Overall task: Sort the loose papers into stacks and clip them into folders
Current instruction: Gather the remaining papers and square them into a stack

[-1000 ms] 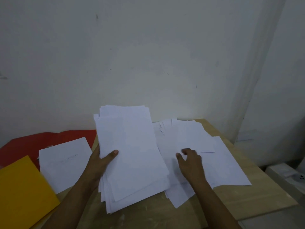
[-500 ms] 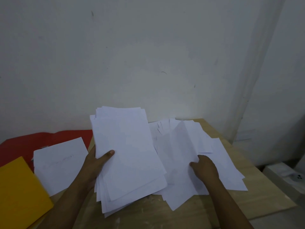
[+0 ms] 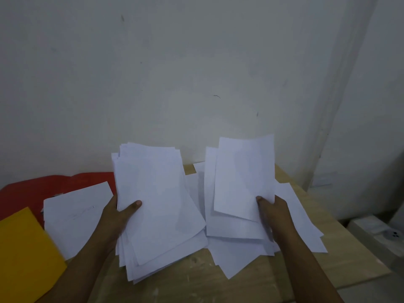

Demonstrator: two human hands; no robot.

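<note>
Head view: left hand [image 3: 119, 217] clamped on stack [image 3: 157, 206], right hand [image 3: 274, 212] pinching sheets [image 3: 242, 182], raised off table [image 3: 251, 281], apparently for sorting.

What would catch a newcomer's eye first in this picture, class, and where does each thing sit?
Two raised bundles of white paper stand out: the thick stack gripped by the left hand at centre, and the few sheets lifted by the right hand beside it. At far left, a yellow folder lies in front of a red folder.
</note>
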